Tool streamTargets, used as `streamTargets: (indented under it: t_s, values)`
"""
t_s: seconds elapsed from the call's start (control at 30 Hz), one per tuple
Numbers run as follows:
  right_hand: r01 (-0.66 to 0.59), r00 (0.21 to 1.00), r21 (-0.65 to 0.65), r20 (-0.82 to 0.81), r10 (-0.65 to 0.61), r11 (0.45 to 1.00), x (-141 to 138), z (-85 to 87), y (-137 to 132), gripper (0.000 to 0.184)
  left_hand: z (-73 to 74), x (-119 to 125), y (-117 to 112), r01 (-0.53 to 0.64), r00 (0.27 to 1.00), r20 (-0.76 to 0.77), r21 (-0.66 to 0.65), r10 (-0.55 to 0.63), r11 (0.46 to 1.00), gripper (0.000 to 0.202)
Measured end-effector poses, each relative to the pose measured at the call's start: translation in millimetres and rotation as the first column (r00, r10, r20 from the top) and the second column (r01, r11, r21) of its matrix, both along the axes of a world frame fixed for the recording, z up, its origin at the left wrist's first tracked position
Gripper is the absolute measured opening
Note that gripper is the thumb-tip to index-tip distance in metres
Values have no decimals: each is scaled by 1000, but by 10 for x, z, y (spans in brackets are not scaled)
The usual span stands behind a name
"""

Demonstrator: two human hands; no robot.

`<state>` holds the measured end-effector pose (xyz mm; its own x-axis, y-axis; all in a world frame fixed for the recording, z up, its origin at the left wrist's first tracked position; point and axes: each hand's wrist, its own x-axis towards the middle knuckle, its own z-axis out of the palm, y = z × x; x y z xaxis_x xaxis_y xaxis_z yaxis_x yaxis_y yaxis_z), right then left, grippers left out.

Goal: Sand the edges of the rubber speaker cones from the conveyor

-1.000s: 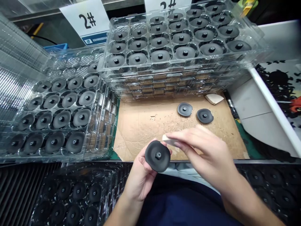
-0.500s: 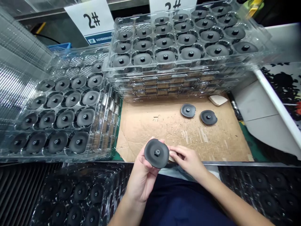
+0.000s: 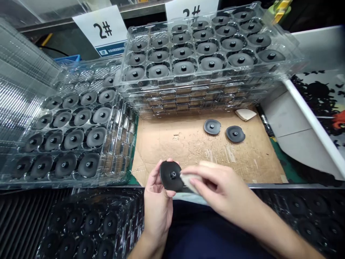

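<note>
Two discs lie on a cardboard sheet before stacked plastic trays, with more trays to its left.

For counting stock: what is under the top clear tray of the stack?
More clear trays, stacked tightly, with brown patches along their sides. The black discs above hide what they hold.

Your matt black disc, rubber by the look of it, carries a small bright metal stud at its centre; the pale pad against it looks soft and fibrous, though blur hides its weave. Around you, glossy clear plastic trays shine above a rough, scuffed corrugated cardboard sheet, near a smooth white paper sign.
</note>
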<state>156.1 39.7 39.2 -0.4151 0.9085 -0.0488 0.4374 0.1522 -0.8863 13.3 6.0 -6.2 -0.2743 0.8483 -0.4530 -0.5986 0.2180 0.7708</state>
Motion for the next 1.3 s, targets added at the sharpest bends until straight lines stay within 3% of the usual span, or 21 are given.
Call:
streamTargets:
  t_s: [0.1, 0.17, 0.23, 0.33, 0.43, 0.5, 0.6, 0.73, 0.83, 0.9, 1.0, 1.03, 1.1, 1.17, 1.2, 1.23, 1.3]
  values:
    - [222, 969, 55, -124, -214, 974, 40, 38, -37, 18, 60, 32, -2, 3, 1000, -13, 65, -2, 998, 58]
    - [244, 940, 142, -280, -197, 959, -34, 88, -57, 21, 93, 67, -2, 50, 999, -1, 88, -51, 995, 55]
    - [187, 933, 210, -345, -106, 960, -114, 105, -63, 21, 104, 76, 3, 75, 997, 17, 103, -78, 992, 55]
    - [98, 965, 98, -253, -70, 990, -76, 10, -53, 17, 85, 22, 21, 78, 995, 55, 78, -83, 994, 57]
    - [143, 982, -52, -114, -148, 988, 123, -162, -42, 16, 77, -37, 39, 76, 991, 113, 18, -78, 997, 60]
    - [256, 964, -48, -63, -259, 965, 217, -213, -45, 17, 95, -27, 43, 85, 985, 152, -1, -84, 996, 61]
    - [338, 939, 64, -96, -331, 939, 169, -114, -60, 19, 141, 45, 35, 119, 974, 193, -5, -116, 993, 60]
    - [117, 972, 295, -231, -48, 948, -68, 95, -34, 24, 160, 62, 10, 161, 965, 213, -28, -152, 986, 51]
    - [-133, 971, 199, -171, 168, 971, -151, 128, 24, 21, 111, 3, 5, 142, 975, 180, -44, -132, 989, 50]
    - [-143, 980, 133, -117, 159, 981, -175, 104, 61, 20, 74, -10, 4, 161, 974, 171, -52, -150, 986, 54]
    - [39, 987, 277, -162, 7, 960, -188, 68, 73, 23, 57, 14, 2, 258, 946, 217, -57, -240, 965, 51]
    - [43, 981, 310, -193, 19, 950, -171, 67, 61, 24, 62, 18, 1, 284, 933, 243, -47, -265, 958, 50]
    - [-74, 970, 285, -202, 136, 956, -92, 87, 20, 22, 74, 4, 2, 304, 913, 287, -3, -290, 953, 48]
    - [-166, 973, 185, -130, 192, 969, 20, 127, -25, 20, 84, -27, 6, 322, 890, 328, 42, -317, 946, 51]
    - [-153, 984, 154, -69, 166, 976, 70, 147, -40, 19, 88, -41, 8, 331, 881, 340, 50, -328, 942, 53]
    - [-109, 994, 163, 4, 110, 981, 106, 166, -44, 19, 91, -50, 11, 338, 876, 350, 47, -332, 940, 54]
    - [-36, 992, 308, 126, -4, 951, 129, 186, -9, 19, 98, -54, 12, 346, 872, 365, 7, -325, 938, 52]
